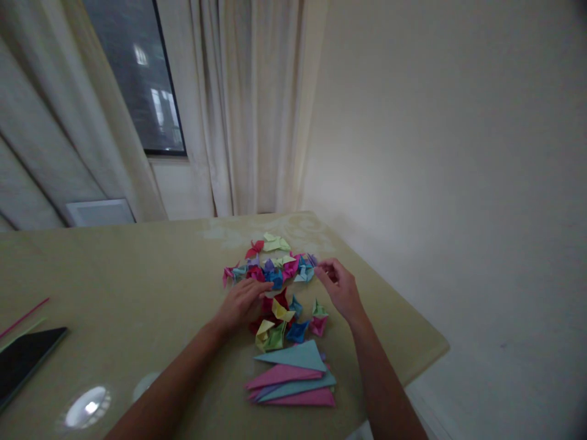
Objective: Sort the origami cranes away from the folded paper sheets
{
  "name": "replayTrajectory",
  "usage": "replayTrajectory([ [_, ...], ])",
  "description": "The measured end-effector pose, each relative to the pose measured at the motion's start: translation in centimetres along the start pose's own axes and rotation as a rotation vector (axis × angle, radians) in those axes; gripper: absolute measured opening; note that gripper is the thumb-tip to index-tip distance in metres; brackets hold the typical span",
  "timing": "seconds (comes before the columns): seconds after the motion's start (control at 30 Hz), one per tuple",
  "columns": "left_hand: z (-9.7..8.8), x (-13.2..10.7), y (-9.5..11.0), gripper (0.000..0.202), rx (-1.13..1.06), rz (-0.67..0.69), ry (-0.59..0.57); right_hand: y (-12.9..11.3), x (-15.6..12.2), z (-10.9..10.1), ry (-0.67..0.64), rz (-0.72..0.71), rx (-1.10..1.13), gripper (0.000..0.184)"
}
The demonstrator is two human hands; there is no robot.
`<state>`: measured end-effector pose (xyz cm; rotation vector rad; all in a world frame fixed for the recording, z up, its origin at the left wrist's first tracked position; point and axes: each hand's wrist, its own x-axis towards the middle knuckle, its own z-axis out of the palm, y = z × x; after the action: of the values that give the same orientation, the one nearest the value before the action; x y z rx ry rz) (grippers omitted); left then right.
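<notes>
Small folded origami pieces in many colours lie in a loose cluster on the table. My left hand point(245, 299) rests palm down at the cluster's left side, fingers stretched toward a blue origami piece point(274, 279). At the right side, my right hand point(340, 288) has thumb and fingers curled together at a purple origami piece point(312, 260). Nearer to me are a yellow origami piece point(283, 311), a dark blue origami piece point(298, 332) and a pink one point(318, 326). Flat, pointed folded papers point(293, 373) in blue and pink lie stacked in front.
The table point(137, 263) ends at a slanted right edge beside the white wall point(435, 153). A dark flat device point(32, 354) and a pink stick point(25, 318) lie at the far left. Curtains point(257, 110) hang behind the table.
</notes>
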<state>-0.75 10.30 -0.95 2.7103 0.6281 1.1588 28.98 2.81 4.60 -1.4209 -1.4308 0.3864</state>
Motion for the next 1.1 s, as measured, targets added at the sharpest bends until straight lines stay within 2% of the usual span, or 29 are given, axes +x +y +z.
replayTrajectory([
  [0.1,-0.8,1.5,2.1,0.051,-0.180,-0.043,-0.154,1.5,-3.9,-0.6,-0.303,-0.049,-0.066,0.053],
  [0.2,-0.6,2.7,4.3,0.064,-0.175,-0.048,-0.365,3.1,-6.6,-0.2,-0.375,-0.035,-0.095,0.074],
  [0.27,-0.1,3.0,5.3,0.078,-0.124,-0.055,-0.457,3.6,-7.2,0.6,-0.381,-0.044,-0.128,0.075],
  [0.33,0.2,3.0,5.7,0.080,-0.089,-0.061,-0.495,3.7,-6.9,1.8,-0.380,-0.076,-0.155,0.072],
  [0.5,0.1,2.6,5.2,0.049,-0.048,-0.040,-0.499,3.3,-5.4,3.7,-0.422,-0.159,-0.135,0.074],
  [0.6,-0.4,3.0,5.4,0.056,0.011,-0.005,-0.438,3.2,-5.0,3.8,-0.439,-0.148,-0.051,0.072],
  [0.7,-0.7,3.8,7.1,0.054,0.080,0.017,-0.338,3.2,-5.0,3.7,-0.420,-0.165,-0.002,0.068],
  [0.83,-0.5,4.2,10.7,0.040,0.188,-0.016,-0.346,3.6,-4.9,4.0,-0.434,-0.239,-0.060,0.071],
  [0.97,0.3,1.5,13.3,0.031,0.285,-0.112,-0.316,3.6,-4.8,4.2,-0.426,-0.210,-0.133,0.068],
  [1.03,0.8,-0.7,13.9,0.038,0.269,-0.130,-0.342,3.3,-4.8,4.2,-0.417,-0.191,-0.132,0.063],
  [1.1,1.3,-2.5,14.2,0.054,0.233,-0.132,-0.378,3.0,-4.9,4.1,-0.411,-0.180,-0.117,0.061],
])
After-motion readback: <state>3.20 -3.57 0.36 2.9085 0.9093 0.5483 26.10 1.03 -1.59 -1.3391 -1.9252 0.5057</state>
